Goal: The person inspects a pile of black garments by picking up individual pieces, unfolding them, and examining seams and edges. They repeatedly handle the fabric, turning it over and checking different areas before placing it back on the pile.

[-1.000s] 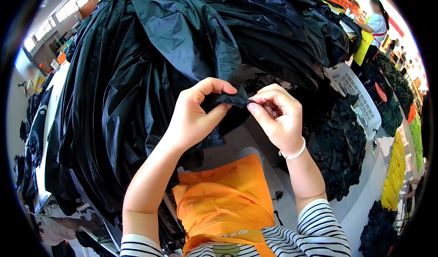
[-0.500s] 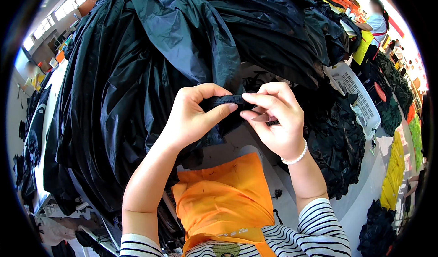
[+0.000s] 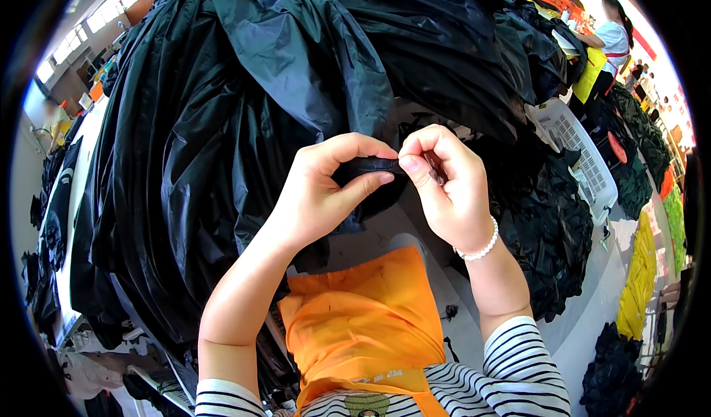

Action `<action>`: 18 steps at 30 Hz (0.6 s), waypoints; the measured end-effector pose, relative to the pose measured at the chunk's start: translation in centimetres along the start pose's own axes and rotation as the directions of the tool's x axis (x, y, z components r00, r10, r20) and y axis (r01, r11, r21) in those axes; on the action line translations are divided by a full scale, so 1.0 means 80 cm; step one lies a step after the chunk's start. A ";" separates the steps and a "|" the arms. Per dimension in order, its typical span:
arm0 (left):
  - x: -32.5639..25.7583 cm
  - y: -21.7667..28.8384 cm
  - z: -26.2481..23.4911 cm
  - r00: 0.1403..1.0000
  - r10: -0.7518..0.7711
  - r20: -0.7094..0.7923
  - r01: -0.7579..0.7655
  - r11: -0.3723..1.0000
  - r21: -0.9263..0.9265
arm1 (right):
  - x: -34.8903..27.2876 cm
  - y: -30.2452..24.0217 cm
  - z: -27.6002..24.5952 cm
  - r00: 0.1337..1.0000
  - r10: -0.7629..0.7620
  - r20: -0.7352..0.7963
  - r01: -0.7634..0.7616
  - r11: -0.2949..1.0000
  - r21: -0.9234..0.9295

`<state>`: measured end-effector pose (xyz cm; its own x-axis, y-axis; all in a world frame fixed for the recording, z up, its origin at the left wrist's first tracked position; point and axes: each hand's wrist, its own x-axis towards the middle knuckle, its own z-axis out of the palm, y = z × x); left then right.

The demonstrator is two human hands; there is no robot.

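Between my hands, in front of my chest, a narrow folded edge of black fabric (image 3: 366, 167) is stretched. My left hand (image 3: 315, 184) pinches it between thumb and forefinger. Thumb and forefinger of my right hand (image 3: 455, 195) are closed on its right end, close beside the left fingertips. A small dark, shiny piece (image 3: 438, 171) shows inside the curled right fingers; its kind is mostly hidden. Just behind the hands hangs a large heap of dark, glossy fabric (image 3: 296, 54), its folds falling to the left and front.
A white plastic basket (image 3: 585, 158) stands at the right, beside a crumpled black fabric pile (image 3: 544, 247). Yellow cloth (image 3: 637, 276) lies farther right. An orange apron (image 3: 363, 313) covers my lap. Another person (image 3: 613, 39) stands at the far right.
My right thumb has swung up against the forefinger, and the right fingers have curled in closer to the left fingertips. The left hand keeps its pinch, almost unmoved.
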<state>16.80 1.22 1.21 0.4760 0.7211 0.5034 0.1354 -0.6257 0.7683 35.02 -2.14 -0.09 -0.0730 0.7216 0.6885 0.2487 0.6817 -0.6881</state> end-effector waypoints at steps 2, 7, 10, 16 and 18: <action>0.001 0.000 0.001 0.999 0.049 0.002 -0.049 0.998 0.029 | 0.000 0.002 0.003 0.999 -0.025 -0.039 0.025 1.000 0.000; -0.005 0.004 0.002 0.992 -0.108 -0.064 0.108 0.994 0.003 | -0.017 -0.003 -0.013 0.999 0.030 -0.024 -0.029 0.999 0.030; -0.005 0.004 0.003 0.991 -0.103 -0.079 0.104 0.994 0.009 | -0.025 -0.013 -0.016 0.995 -0.042 0.085 0.068 0.944 -0.324; -0.004 0.003 0.008 0.996 -0.046 -0.070 0.051 0.996 0.068 | -0.028 -0.015 -0.016 0.997 -0.048 0.063 0.068 0.926 -0.371; -0.004 0.004 0.010 0.998 -0.013 -0.064 0.018 0.997 0.079 | -0.023 -0.015 -0.013 0.997 -0.061 0.046 0.074 0.921 -0.381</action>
<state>17.40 0.56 1.02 0.4173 0.7468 0.5178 0.2126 -0.6342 0.7434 35.87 -4.45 -0.31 -0.1320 0.6834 0.7180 0.5922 0.6353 -0.4958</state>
